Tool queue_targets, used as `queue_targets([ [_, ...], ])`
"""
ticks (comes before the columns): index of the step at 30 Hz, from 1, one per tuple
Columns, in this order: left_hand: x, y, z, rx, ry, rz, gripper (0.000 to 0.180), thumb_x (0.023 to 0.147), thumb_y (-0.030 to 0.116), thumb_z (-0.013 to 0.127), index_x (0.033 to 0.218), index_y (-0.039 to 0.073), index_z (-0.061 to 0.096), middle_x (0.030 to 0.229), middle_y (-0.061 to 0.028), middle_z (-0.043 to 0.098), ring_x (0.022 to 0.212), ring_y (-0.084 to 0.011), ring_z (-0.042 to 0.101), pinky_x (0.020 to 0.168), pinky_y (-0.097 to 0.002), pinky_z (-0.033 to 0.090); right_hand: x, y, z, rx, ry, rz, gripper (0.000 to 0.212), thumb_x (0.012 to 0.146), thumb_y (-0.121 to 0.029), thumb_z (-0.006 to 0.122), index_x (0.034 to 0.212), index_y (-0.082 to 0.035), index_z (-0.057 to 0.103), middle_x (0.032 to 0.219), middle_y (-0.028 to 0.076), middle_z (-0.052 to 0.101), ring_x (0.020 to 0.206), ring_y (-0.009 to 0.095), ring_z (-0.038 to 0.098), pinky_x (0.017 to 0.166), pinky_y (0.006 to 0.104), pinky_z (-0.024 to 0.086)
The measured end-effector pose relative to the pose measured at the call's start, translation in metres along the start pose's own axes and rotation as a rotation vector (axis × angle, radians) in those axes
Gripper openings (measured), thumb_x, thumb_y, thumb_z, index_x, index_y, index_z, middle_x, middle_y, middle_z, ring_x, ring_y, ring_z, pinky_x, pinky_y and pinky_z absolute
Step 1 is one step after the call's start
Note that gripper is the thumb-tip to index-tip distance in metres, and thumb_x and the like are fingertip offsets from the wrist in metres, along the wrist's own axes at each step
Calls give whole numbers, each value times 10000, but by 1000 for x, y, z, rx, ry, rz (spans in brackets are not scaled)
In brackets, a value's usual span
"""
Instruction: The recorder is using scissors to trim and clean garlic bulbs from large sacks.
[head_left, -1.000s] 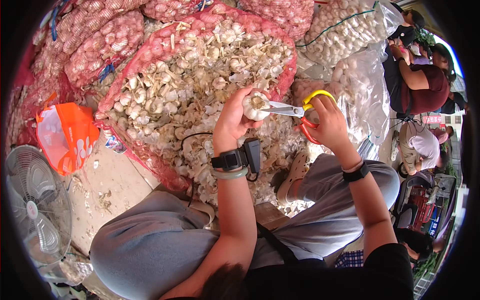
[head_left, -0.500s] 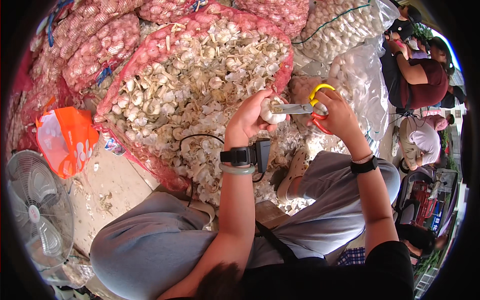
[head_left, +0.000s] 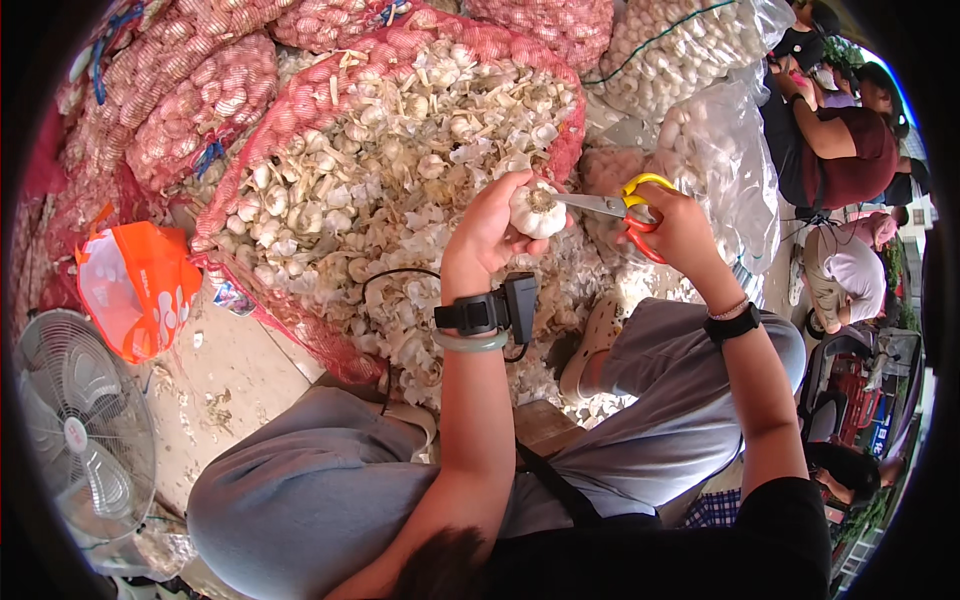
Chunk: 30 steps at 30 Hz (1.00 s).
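A white garlic bulb (head_left: 537,212) sits in the fingers of my left hand (head_left: 484,229), its root end turned toward my right side. My right hand (head_left: 680,228) grips scissors (head_left: 597,204) with yellow and red handles. Their blades look closed together, and the tips reach the edge of the bulb near its root end. Beneath my hands spreads a heap of loose garlic bulbs, stalks and papery skins (head_left: 400,220) on an opened red mesh sack (head_left: 225,200).
Filled red mesh sacks (head_left: 205,100) lie at the back left. Clear bags of white garlic (head_left: 690,150) stand at the back right. An orange plastic bag (head_left: 140,285) and a standing fan (head_left: 85,425) are at my left. Several people (head_left: 850,150) are off to the right.
The scissors have drawn back to the right from across the bulb, and their blades have closed. The bulb has turned so its root end shows more.
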<state>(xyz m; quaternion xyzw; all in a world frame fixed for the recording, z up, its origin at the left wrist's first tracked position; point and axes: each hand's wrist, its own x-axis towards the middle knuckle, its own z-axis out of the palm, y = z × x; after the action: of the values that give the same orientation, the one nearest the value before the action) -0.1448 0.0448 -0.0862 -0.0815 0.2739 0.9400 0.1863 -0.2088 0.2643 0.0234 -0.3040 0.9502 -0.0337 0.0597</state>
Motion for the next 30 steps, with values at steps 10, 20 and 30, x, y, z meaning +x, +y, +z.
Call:
queue_targets([
  [10, 4, 0, -12, -148, -50, 55, 441, 941, 380, 377, 960, -10, 582, 773, -186, 657, 403, -182, 525, 319, -242, 363, 12, 0, -1, 104, 106, -294, 521, 620, -281, 802, 1053, -90, 584, 1071, 129, 584, 1019, 351, 546, 826, 411, 470],
  [20, 9, -4, 1, -43, -88, -65, 443, 942, 368, 352, 1034, -8, 567, 819, -218, 646, 367, -156, 455, 339, -237, 348, 24, 12, -23, 32, 48, -333, 456, 610, -210, 809, 1009, -106, 614, 1014, 120, 612, 993, 336, 561, 828, 405, 468],
  [30, 10, 3, 12, -77, -94, 55, 414, 945, 368, 341, 1045, 27, 553, 832, -211, 647, 393, -163, 490, 347, -237, 356, 16, 6, -23, 69, -8, -55, 445, 642, -272, 799, 1014, -103, 623, 921, 105, 628, 867, 306, 610, 735, 391, 494],
])
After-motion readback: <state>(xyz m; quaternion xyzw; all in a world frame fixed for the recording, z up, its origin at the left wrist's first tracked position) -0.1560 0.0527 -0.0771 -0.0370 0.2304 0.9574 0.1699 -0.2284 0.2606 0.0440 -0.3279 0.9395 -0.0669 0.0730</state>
